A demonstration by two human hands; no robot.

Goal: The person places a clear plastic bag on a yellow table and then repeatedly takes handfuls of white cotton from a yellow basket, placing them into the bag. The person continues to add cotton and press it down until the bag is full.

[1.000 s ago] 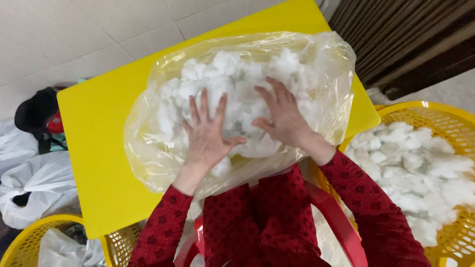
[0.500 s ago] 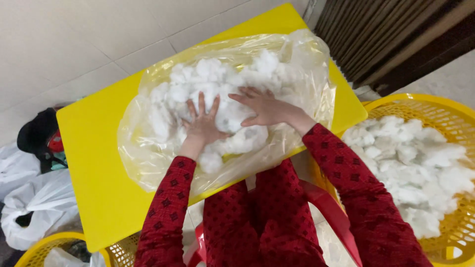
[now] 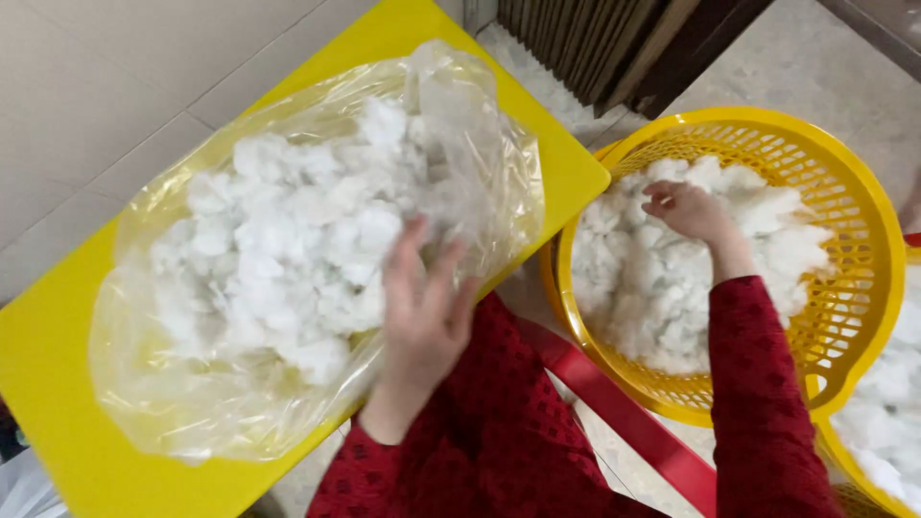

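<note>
While both hands were pressing flat on the filled bag a second ago, now only the left hand [image 3: 422, 317] is at it, and the right hand [image 3: 693, 213] has swung away to the yellow basket [image 3: 863, 240]. Left grip: fingers spread, palm down, open, resting at the near edge of the clear plastic bag [image 3: 288, 249]; motion blur, so I cannot tell whether it pinches the film. Bag lies on the yellow counter [image 3: 58, 422], bulging with white cotton fluff [image 3: 278, 259], mouth side toward the left grip. Right grip: fingers curled down into the loose white stuffing [image 3: 652, 278] in the basket, half closed around a tuft as far as I can judge, though the fingertips are buried. Basket sits off the counter edge, well apart from the left grip, just under the right one. A second yellow basket [image 3: 883, 441] with more fluff shows beyond the right forearm, at frame edge. Red strap or bar [image 3: 624, 412] runs between the two sleeves. Judgement: pressing phase is over, and the work has shifted to taking more stuffing from the basket while the left hand steadies the bag.
</note>
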